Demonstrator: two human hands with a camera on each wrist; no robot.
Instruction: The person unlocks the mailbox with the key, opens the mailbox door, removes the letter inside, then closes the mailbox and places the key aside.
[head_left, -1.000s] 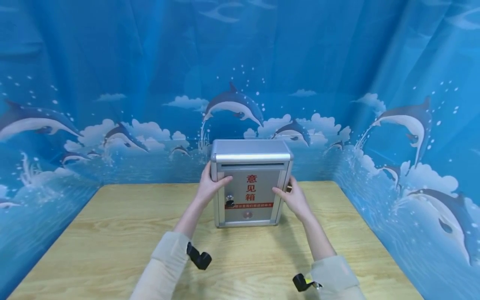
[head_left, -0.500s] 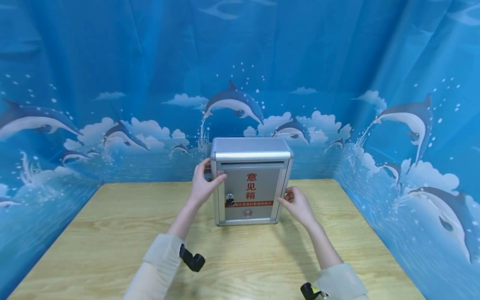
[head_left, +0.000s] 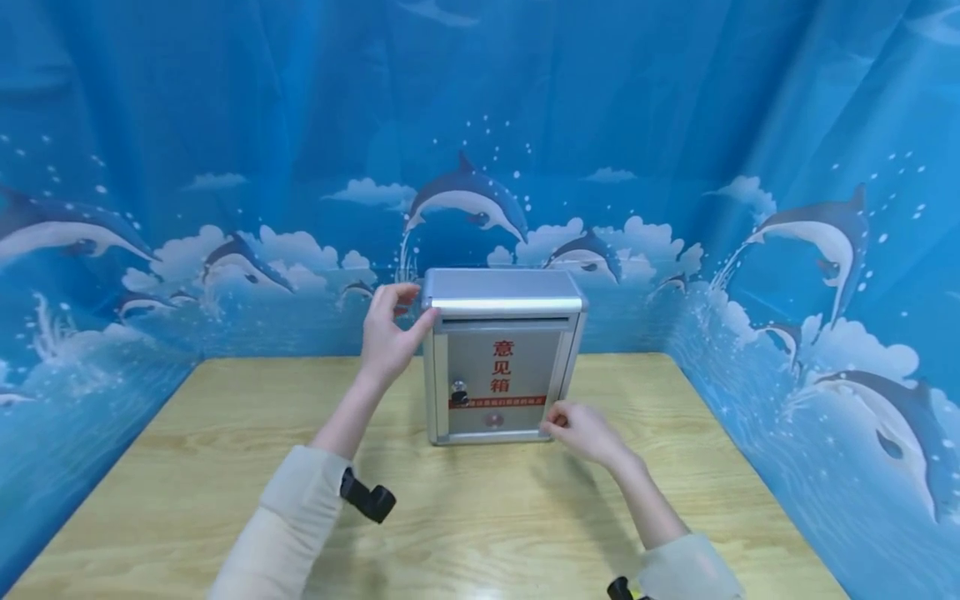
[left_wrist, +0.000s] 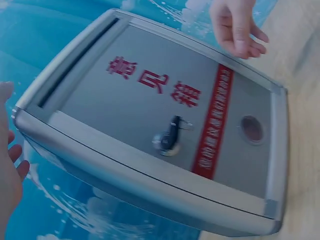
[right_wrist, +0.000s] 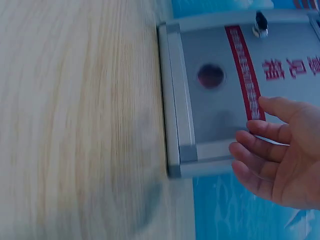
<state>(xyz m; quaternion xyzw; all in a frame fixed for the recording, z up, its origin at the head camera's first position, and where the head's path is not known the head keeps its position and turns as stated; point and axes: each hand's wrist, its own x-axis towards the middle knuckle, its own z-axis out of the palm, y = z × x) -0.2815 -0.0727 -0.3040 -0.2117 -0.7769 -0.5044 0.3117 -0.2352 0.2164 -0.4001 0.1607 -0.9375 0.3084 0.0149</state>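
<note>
A silver metal suggestion box [head_left: 528,358] stands upright on the table, with red characters and a red stripe on its front. A narrow slot [head_left: 504,323] runs across the front near the top. From the lock [left_wrist: 165,144] at the door's left side sticks a black-headed key [left_wrist: 174,132]. My left hand [head_left: 386,337] is at the box's upper left corner, thumb in front and fingers spread, holding nothing. Beside the lower right edge is my right hand [head_left: 591,432], fingers loosely bent and nothing in them; the right wrist view shows its palm [right_wrist: 305,160] facing the box.
The light wood table [head_left: 262,467] extends around the box. Behind it and along both sides hangs a blue curtain [head_left: 315,100] printed with dolphins and clouds. A black wrist camera [head_left: 367,496] sits at the left sleeve [head_left: 292,500].
Both hands have come off the box's sides, where they held it a second ago. The left hand has risen leftward to the top corner; the right has slid down. The box stays in place.
</note>
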